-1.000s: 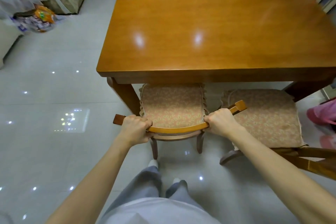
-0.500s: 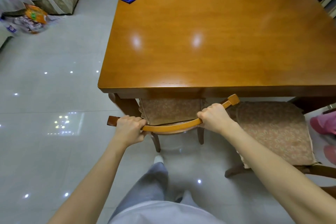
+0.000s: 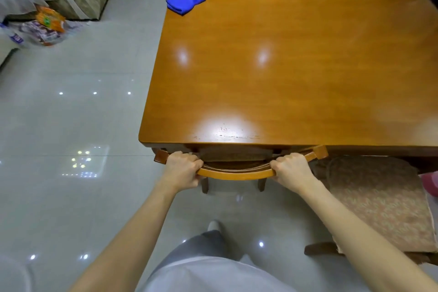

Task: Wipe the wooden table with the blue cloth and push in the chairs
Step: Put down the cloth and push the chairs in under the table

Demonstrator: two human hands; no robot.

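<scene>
Gripping the chair rail (image 3: pixel 237 174) at six o'clock, left hand (image 3: pixel 183 169) and right hand (image 3: pixel 292 169) curl fingers round it (for even, squared pushing).

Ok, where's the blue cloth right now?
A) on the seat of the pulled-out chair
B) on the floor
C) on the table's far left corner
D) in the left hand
C: the blue cloth lies on the far left corner of the wooden table, while the left hand and right hand both grip the chair's top rail.
</scene>
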